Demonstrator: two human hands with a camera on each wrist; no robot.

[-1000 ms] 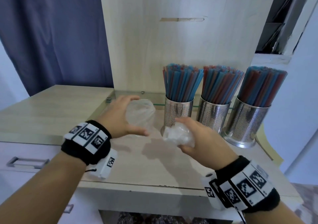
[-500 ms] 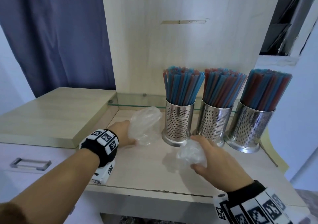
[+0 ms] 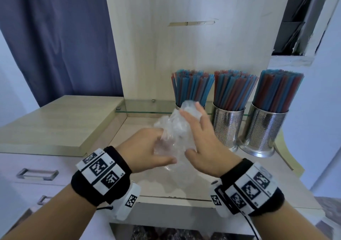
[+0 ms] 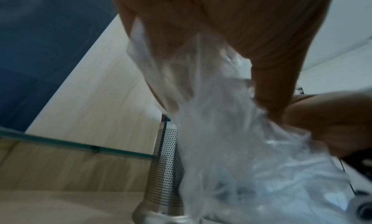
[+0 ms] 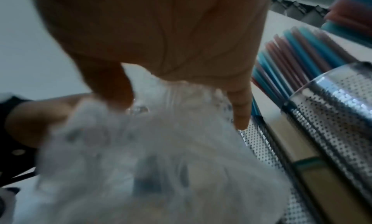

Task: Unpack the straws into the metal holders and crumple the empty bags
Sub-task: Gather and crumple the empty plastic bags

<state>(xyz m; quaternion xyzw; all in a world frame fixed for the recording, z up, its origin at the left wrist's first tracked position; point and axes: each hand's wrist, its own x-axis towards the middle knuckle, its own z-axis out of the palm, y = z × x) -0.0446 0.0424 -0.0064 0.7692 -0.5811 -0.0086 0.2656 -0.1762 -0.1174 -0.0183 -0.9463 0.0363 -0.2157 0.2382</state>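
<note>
Three perforated metal holders stand in a row at the back right: the left one [image 4: 169, 163] is mostly hidden in the head view, then the middle one [image 3: 227, 127] and the right one [image 3: 265, 131]. All are packed with blue and red straws [image 3: 234, 88]. In front of the left holder, my two hands squeeze crumpled clear plastic bags [image 3: 175, 127] between them. My left hand [image 3: 164, 147] curls round the bags from the left. My right hand [image 3: 185, 132] clamps them from the right, fingers spread over the top and thumb below. Both wrist views show the bags [image 4: 231, 148] [image 5: 141, 155] bunched under the palms.
The light countertop [image 3: 184, 184] lies below my hands. A glass shelf [image 3: 144, 104] runs along the wooden back panel [image 3: 184, 46]. A raised wooden top [image 3: 55, 125] sits at the left, with drawer handles [image 3: 36, 173] beneath and a blue curtain [image 3: 55, 37] behind.
My hands, each holding its own bag apart and low by the counter, have risen and come together. The two bags are now pressed into one wad between them.
</note>
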